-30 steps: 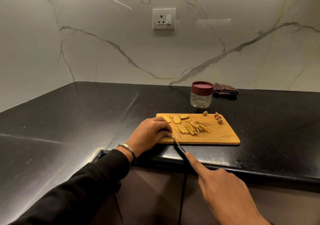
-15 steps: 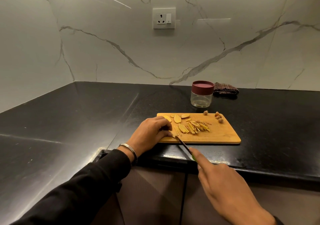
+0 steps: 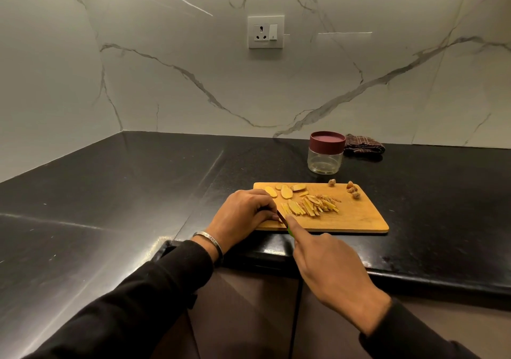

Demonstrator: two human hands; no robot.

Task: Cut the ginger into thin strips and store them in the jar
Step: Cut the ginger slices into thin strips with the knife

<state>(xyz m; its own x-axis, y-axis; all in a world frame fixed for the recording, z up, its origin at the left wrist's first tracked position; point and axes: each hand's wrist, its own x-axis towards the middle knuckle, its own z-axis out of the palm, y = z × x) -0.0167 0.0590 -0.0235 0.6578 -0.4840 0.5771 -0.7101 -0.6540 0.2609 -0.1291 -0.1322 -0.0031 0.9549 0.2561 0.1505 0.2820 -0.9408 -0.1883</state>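
Ginger strips (image 3: pixel 318 207) heaped (pale yellow) on board (image 3: pixel 359 217).

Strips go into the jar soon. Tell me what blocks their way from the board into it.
The jar stands on the counter just behind the cutting board, with bare counter between them. Its maroon lid is on, closing the mouth, so the ginger strips cannot go in until it comes off.

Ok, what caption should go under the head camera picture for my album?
Right hand with knife slices ginger beside left hand on the cutting board; lidded jar waits behind.
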